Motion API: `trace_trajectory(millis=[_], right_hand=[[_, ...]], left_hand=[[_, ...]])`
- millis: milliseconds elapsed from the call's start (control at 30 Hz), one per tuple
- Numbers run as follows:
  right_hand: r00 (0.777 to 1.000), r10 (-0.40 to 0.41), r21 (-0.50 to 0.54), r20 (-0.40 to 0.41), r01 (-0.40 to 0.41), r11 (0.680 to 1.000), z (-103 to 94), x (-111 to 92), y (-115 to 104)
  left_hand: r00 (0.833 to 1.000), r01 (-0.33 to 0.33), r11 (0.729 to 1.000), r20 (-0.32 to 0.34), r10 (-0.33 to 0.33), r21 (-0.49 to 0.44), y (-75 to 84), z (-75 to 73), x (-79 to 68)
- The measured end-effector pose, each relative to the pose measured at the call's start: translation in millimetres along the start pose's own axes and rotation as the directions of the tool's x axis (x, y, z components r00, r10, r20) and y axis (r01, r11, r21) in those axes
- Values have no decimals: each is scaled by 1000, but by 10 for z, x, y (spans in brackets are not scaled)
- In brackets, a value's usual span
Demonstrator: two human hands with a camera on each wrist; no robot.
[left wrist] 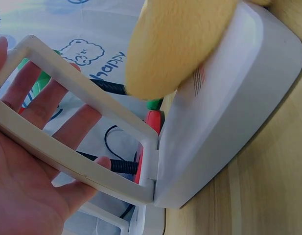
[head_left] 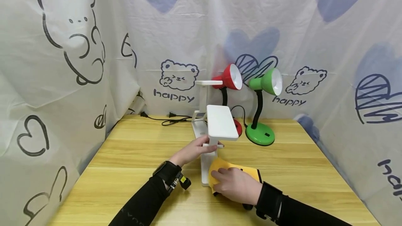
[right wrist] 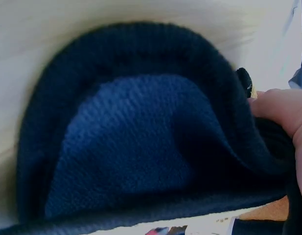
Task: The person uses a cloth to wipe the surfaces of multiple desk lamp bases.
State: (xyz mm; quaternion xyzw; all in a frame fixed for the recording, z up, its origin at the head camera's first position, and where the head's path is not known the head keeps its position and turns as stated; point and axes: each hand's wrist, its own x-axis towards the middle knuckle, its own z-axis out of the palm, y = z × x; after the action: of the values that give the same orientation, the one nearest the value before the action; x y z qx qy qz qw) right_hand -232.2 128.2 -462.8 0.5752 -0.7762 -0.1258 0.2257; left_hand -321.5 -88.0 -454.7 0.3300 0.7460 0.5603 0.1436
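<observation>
A white desk lamp (head_left: 224,123) with a flat rectangular head stands at the middle of the table. My left hand (head_left: 196,149) grips its open rectangular stem frame (left wrist: 116,117), fingers passing behind the bars. In my right hand (head_left: 238,186) is a yellow cloth (head_left: 220,166) with dark edging, bunched under curled fingers beside the front end of the lamp's long base (head_left: 205,170). Seen from the left wrist, a yellow fold (left wrist: 175,49) lies over the base's top face. A dark, fuzzy side of the cloth (right wrist: 131,132) fills much of the right wrist view.
Behind the held lamp stands another white lamp (head_left: 202,97), with a red lamp (head_left: 230,77) beside it and a green lamp (head_left: 260,133) to the right. Black cords with plugs (head_left: 171,117) lie at the back of the wooden table (head_left: 141,142). Printed sheets (head_left: 176,27) enclose the table.
</observation>
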Motion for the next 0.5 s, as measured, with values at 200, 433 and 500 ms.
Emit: trace_trajectory(millis=[200,433,500], right_hand=[[998,-12,-54,60,16,998,-32,275,-109],[999,-9,-19,52,10,1000,-34,412,-155],[998,-8,-19,69,9,1000,-28,392,-149]], left_hand=[[999,-34,999,10,34,-6,12,10,-1],[998,-51,999,28,51,-9,13,0,-10],[999,-47,999,26,47,-6,10,-4,-16]])
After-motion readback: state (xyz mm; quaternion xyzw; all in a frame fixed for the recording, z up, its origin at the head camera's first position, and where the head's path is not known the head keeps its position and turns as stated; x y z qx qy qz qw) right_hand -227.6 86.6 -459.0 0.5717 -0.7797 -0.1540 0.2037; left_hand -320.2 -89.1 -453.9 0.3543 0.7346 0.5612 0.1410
